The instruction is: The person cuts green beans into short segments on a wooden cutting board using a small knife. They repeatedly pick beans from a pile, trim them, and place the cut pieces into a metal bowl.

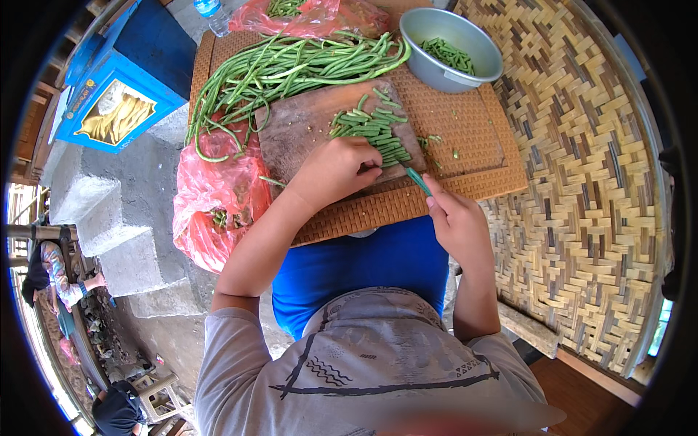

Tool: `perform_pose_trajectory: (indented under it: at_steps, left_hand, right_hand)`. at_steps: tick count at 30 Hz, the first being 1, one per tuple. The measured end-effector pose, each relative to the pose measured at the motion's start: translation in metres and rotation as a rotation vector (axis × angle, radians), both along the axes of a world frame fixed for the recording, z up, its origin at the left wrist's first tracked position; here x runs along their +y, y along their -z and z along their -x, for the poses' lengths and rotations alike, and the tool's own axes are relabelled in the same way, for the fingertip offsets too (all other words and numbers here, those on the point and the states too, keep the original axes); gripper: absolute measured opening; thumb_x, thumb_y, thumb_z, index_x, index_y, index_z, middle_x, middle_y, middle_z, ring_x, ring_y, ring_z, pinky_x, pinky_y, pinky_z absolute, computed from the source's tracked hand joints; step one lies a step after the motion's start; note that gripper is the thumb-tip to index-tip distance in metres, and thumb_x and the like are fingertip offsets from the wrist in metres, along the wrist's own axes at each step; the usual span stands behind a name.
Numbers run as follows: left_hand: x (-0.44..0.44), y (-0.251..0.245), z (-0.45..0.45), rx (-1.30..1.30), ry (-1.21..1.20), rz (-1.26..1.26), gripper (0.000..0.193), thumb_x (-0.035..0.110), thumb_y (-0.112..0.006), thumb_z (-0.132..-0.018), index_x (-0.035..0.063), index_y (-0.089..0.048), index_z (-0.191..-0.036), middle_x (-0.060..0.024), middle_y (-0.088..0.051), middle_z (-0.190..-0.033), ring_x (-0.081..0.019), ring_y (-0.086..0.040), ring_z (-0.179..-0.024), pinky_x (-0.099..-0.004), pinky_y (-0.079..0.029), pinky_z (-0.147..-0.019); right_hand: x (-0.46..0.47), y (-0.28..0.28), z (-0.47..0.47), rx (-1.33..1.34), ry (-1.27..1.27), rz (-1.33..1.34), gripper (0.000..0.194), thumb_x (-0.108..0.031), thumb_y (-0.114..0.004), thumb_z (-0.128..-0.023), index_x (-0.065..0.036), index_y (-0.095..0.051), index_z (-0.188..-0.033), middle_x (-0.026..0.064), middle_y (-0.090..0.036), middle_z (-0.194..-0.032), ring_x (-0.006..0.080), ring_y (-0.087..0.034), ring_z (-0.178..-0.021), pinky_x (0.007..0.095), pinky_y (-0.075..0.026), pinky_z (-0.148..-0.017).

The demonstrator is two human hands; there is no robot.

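My right hand (455, 215) grips the green handle of a knife (419, 181), whose tip end meets the near right part of a wooden cutting board (294, 122). Over the board's near edge is my left hand (349, 163), fingers bent beside cut green bean pieces (371, 128); whether it pinches a piece is hidden. Long green beans (294, 62) lie in a heap behind and left of the board. At the back right, a grey metal basin (436, 76) holds more cut pieces. A red plastic bag (218, 185) with bean scraps hangs at the table's left edge.
The woven-top table (463, 141) carries another red plastic bag (327, 22) at the back, near a water bottle (214, 19). A blue tin box (131, 71) stands left, above concrete steps (131, 240). A woven bamboo wall (578, 180) rises right. Two people are at the far left.
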State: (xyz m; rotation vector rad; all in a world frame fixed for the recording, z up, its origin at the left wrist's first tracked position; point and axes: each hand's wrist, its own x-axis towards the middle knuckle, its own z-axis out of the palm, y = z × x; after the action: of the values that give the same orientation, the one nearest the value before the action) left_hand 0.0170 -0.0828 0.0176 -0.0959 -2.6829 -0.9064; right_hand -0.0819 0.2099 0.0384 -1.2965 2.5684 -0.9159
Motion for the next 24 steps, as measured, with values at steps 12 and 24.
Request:
perform_pose_trajectory:
  at_steps: [12, 24]
  left_hand:
    - [-0.001, 0.001, 0.0, 0.024, 0.012, -0.037, 0.013, 0.008, -0.087, -0.091, 0.0042, -0.083, -0.102, -0.0146, -0.08, -0.091, -0.0341, -0.079, -0.083, -0.0452, -0.065, -0.078]
    - [-0.005, 0.004, 0.002, 0.005, 0.01, -0.056, 0.013, 0.008, -0.088, -0.09, 0.0043, -0.085, -0.102, -0.0159, -0.082, -0.089, -0.0341, -0.081, -0.079, -0.0442, -0.065, -0.076]
  right_hand:
    - [-0.007, -0.001, -0.006, -0.082, -0.067, 0.089, 0.046, -0.012, -0.076, -0.109, -0.012, -0.075, -0.155, 0.0187, -0.083, -0.102, 0.043, -0.079, -0.088, 0.0539, -0.063, -0.08]
    - [-0.025, -0.004, -0.022, 0.115, -0.05, -0.089, 0.047, -0.007, -0.072, -0.108, -0.009, -0.076, -0.154, 0.0182, -0.081, -0.099, 0.0425, -0.078, -0.085, 0.0525, -0.063, -0.079]
